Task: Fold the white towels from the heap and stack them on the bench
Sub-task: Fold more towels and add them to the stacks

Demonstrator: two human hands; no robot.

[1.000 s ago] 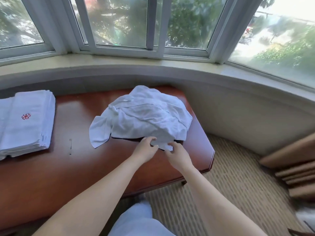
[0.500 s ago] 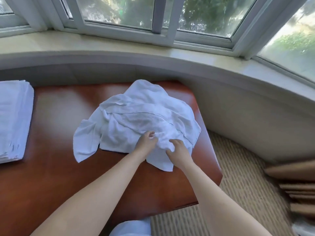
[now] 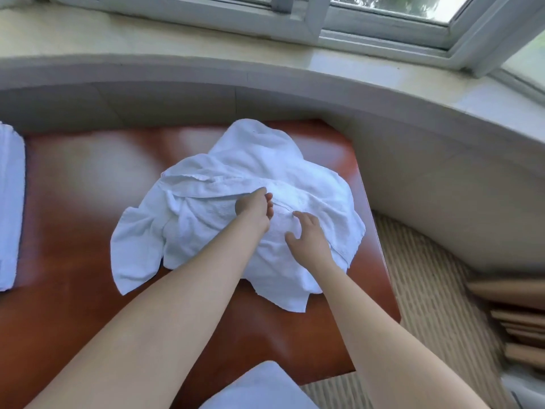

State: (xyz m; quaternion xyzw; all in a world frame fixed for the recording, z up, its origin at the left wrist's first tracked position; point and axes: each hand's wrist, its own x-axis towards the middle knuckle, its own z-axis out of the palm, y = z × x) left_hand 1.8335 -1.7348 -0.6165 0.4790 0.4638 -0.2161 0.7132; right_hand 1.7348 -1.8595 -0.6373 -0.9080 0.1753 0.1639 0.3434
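Both hands sit on the towel heap (image 3: 250,184): left hand (image 3: 253,209) pinches a hem running ten-to-four o'clock; right hand (image 3: 308,239), fingers spread, presses at its four o'clock.

The heap of towels (image 3: 236,219) lies on the tabletop (image 3: 73,202) toward its right end; the folded stack (image 3: 10,208) sits far left, the windowsill (image 3: 206,39) behind.

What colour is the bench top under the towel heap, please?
Glossy reddish-brown bench top, in the head view.
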